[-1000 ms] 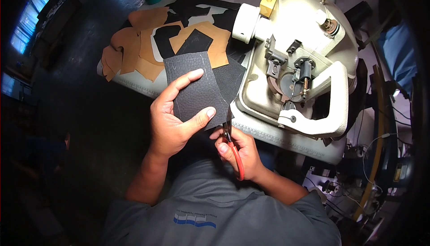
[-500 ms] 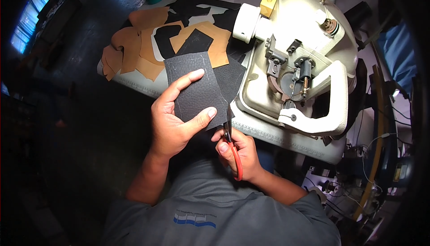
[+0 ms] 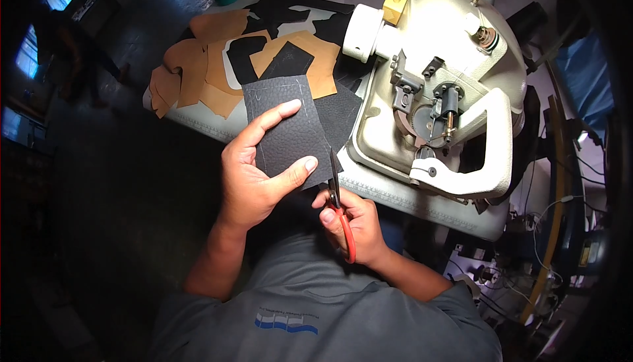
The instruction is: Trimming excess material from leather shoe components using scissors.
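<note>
A black grained leather piece (image 3: 290, 139) with pale marked lines near its edges is held up by my left hand (image 3: 254, 164). The thumb and a finger lie across its face; the other fingers are hidden behind it. Red-handled scissors (image 3: 348, 230) are gripped in my right hand (image 3: 364, 225), just below the leather's lower right corner. Their dark blades point upward along the right edge of the leather. Whether the blades touch the edge is hard to make out. Behind the held piece, more black leather (image 3: 337, 115) lies on the table.
A cream sewing machine (image 3: 448, 45) with a curved arm fills the table's right side. Tan leather pieces (image 3: 191, 72) and black ones spread over the far left. A ruler strip (image 3: 395, 194) runs along the table's front edge. A person (image 3: 79, 55) is at the far left.
The scissors have shifted slightly up and left, their blades now along the leather's right edge. My left hand barely moved. A person has come into view at the far left.
</note>
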The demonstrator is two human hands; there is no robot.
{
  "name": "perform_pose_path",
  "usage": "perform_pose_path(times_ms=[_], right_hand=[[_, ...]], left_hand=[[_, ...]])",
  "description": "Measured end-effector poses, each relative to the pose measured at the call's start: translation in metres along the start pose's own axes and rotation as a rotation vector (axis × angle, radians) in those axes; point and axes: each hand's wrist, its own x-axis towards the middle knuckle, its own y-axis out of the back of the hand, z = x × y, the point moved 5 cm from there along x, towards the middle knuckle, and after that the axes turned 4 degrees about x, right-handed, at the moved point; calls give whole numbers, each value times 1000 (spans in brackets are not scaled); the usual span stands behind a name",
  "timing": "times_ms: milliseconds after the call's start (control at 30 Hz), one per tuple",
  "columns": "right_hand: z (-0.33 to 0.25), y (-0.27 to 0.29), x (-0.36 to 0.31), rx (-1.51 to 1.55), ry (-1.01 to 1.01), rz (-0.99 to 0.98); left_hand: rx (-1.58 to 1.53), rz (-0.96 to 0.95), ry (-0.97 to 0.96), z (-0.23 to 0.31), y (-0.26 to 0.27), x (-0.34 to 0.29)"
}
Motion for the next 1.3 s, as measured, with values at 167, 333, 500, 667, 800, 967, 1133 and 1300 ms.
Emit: perform_pose_path(times_ms=[167, 333, 500, 667, 800, 967, 1133, 1300], right_hand=[[0, 2, 0, -19, -14, -8], [-2, 2, 0, -24, -12, -11], [-4, 3, -1, -27, -29, -25], [0, 5, -2, -41, -29, -30], [-3, 4, -2, -82, -36, -42], [0, 2, -6, 25, -144, -18], [3, 6, -3, -50, -26, -40], [3, 7, -6, -7, -63, -39]], left_hand=[[-3, -15, 31, -3, 1, 2], [46, -24, -18, 1, 2, 4], [54, -45, -9, 5, 3, 5], [66, -86, -2, 7, 3, 7], [62, -98, 2, 6, 4, 8], [88, -96, -26, 5, 4, 9], [69, -129, -30, 6, 5, 9], [68, -168, -18, 7, 3, 7]])
